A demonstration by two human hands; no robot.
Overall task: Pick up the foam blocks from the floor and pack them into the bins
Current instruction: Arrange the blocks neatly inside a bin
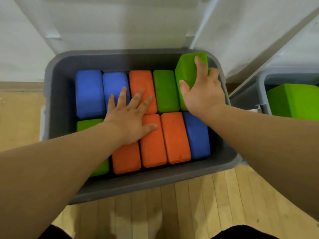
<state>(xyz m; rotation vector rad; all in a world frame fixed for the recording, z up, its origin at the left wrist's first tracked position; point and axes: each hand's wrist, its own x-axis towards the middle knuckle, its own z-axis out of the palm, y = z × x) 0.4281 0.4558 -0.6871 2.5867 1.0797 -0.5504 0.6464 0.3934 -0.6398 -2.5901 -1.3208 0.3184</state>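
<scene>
A grey bin (51, 94) stands on the wooden floor in front of me, packed with several blue, orange and green foam blocks in two rows. My left hand (129, 118) lies flat with spread fingers on the orange blocks (151, 145) and a blue block (114, 83) in the middle. My right hand (202, 90) grips a tilted green block (188, 68) at the bin's far right corner, its upper end sticking up above the rim beside another green block (164, 90).
A second grey bin (260, 90) at the right edge holds a green block (293, 100). The open lid (120, 23) of the first bin leans against the white wall behind. Wooden floor (189, 204) lies in front.
</scene>
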